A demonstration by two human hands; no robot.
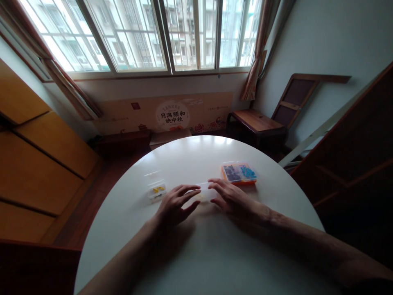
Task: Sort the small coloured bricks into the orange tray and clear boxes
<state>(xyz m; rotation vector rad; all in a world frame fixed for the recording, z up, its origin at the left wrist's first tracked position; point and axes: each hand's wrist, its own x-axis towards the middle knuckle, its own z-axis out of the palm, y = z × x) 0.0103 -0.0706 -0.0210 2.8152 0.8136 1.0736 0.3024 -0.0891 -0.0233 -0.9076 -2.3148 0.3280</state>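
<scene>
My left hand [177, 203] and my right hand [229, 197] face each other over the middle of the white round table [215, 254]. Between their fingertips is a small clear plastic box [204, 187], hard to make out against the tabletop. The fingers of both hands are spread and bent a little, thumbs apart from the other fingers. Whether the fingertips touch the clear box cannot be told. To the left of my left hand, another clear box [156, 196] stands with its lid up and yellow pieces inside. Behind my right hand lies an orange case [255, 182] with grey and blue small pieces.
A wooden chair [260, 121] stands beyond the table at the right, near the wall. Flat cardboard with printed characters [123, 110] leans under the window. A yellow wooden cabinet [33, 164] is at the left, and a dark brown panel [362, 159] rises at the right.
</scene>
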